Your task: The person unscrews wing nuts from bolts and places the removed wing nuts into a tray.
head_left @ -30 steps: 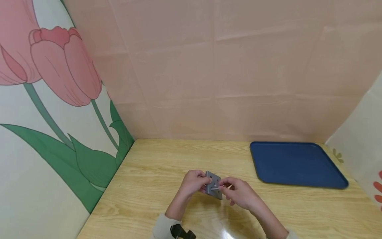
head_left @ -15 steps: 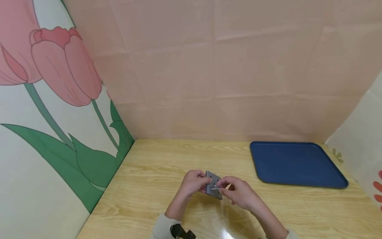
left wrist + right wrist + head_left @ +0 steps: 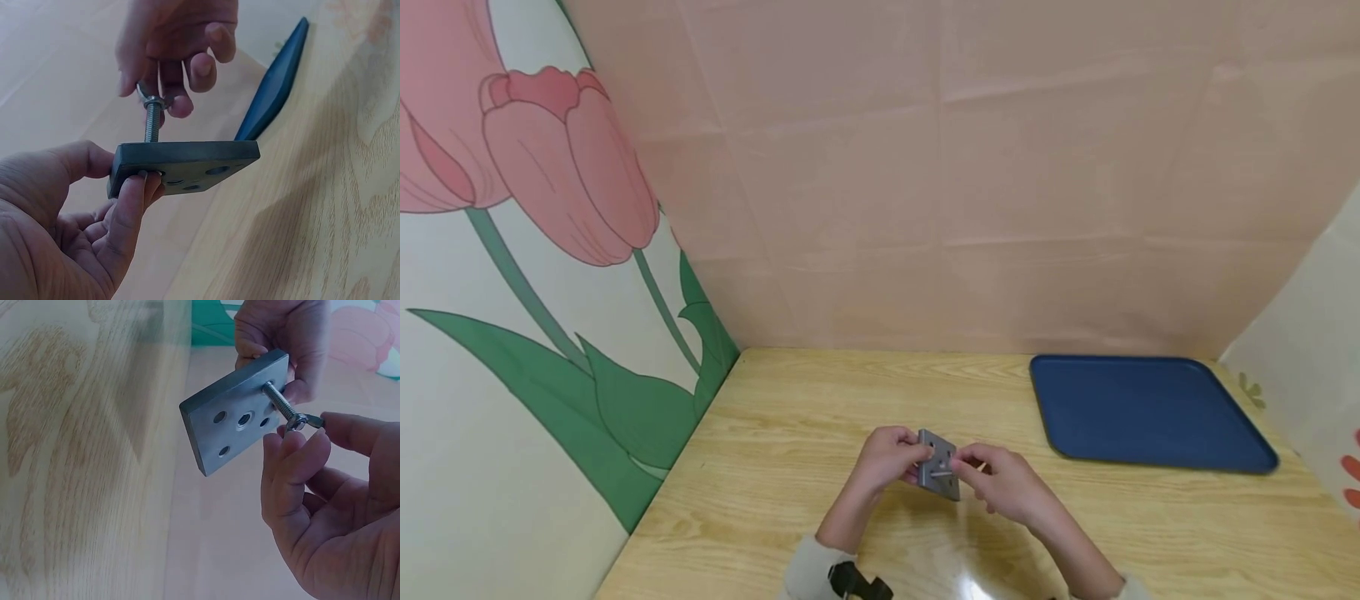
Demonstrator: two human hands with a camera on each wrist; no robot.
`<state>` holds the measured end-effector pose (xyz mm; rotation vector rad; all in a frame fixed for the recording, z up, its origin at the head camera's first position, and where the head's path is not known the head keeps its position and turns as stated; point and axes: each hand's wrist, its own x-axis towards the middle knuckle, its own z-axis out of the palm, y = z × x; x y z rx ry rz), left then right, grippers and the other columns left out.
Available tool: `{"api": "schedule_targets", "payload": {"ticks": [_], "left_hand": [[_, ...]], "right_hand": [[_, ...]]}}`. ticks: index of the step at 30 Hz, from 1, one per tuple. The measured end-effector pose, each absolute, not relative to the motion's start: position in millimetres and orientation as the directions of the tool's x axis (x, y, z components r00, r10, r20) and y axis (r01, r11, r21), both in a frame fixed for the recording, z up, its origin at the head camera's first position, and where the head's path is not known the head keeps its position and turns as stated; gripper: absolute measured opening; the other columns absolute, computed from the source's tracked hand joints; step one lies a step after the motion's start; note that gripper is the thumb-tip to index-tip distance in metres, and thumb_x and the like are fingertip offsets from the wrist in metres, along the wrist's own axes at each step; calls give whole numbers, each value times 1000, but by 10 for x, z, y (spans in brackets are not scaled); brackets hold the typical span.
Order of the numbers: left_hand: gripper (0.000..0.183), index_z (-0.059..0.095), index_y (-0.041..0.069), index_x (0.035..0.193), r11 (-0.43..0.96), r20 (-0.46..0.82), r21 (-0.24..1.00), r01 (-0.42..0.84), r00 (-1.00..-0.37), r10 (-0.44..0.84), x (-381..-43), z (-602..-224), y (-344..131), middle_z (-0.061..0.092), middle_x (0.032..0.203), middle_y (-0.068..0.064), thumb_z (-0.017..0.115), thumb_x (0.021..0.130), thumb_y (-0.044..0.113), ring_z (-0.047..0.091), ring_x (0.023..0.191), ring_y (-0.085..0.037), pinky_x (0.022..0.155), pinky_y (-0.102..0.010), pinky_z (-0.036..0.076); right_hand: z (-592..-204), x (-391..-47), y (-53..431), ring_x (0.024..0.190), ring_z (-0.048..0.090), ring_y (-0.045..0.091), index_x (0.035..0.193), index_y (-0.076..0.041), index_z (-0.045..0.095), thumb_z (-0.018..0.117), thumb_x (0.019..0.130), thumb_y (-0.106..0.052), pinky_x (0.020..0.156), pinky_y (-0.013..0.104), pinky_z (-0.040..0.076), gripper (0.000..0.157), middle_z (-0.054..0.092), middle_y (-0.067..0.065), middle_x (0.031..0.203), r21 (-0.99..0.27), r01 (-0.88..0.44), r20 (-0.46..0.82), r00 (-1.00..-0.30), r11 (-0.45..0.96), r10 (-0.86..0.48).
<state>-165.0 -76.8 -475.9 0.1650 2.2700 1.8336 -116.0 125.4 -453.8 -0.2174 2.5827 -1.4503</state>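
Note:
My left hand grips a flat grey plate by one edge, thumb on one face and fingers on the other. Several round holes pierce the plate. From one hole a threaded bolt sticks out toward my right hand. A wing nut sits at the bolt's outer end, away from the plate. My right thumb and index finger pinch its wings, while the other fingers stay loosely bent. Behind the plate, left fingertips hide the bolt's other end. Both hands hold this work above the wooden table.
A blue tray lies at the table's back right. Behind the table hangs a pinkish-tan sheet. On the left stands a panel with printed tulips, and a white panel is on the right.
My right fingers have shifted their hold on the wing nut, with the fingertips now slightly further right. The left hand and the plate stay nearly in place.

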Motion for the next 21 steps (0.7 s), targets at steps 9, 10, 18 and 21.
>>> {"api": "schedule_targets", "payload": {"ticks": [9, 10, 18, 21], "left_hand": [[15, 69, -1, 88, 223, -99, 974, -50, -971, 217, -1657, -4771, -771, 72, 77, -8, 76, 84, 12, 66, 60, -15, 54, -31, 60], [15, 69, -1, 88, 223, -99, 974, -49, -971, 216, -1658, -4772, -771, 72, 77, -8, 77, 84, 12, 66, 60, -15, 54, -31, 60], [15, 69, -1, 88, 216, -93, 975, -44, -970, 224, -1654, -4784, -772, 71, 77, -8, 77, 84, 12, 67, 61, -15, 53, -29, 59], [15, 69, -1, 88, 214, -87, 976, -37, -970, 226, -1647, -4786, -774, 71, 77, -8, 76, 84, 11, 66, 60, -15, 53, -29, 59]], "right_hand": [[-4532, -1152, 1283, 64, 55, 13, 109, -11, 69, 68, 97, -18, 48, 29, 50, 14, 62, 3, 94, -859, -129, -28, -955, 495, -296], [-4532, -1151, 1284, 63, 54, 12, 109, -11, 69, 68, 97, -16, 48, 28, 50, 13, 62, 3, 94, -859, -139, -18, -953, 492, -302], [-4533, -1143, 1273, 62, 53, 12, 102, -13, 70, 68, 95, -7, 47, 28, 49, 9, 61, 3, 96, -856, -173, 24, -954, 487, -297], [-4529, -1142, 1270, 64, 54, 13, 100, -14, 71, 67, 95, -5, 47, 28, 49, 10, 61, 3, 96, -850, -180, 33, -956, 495, -291]]}}
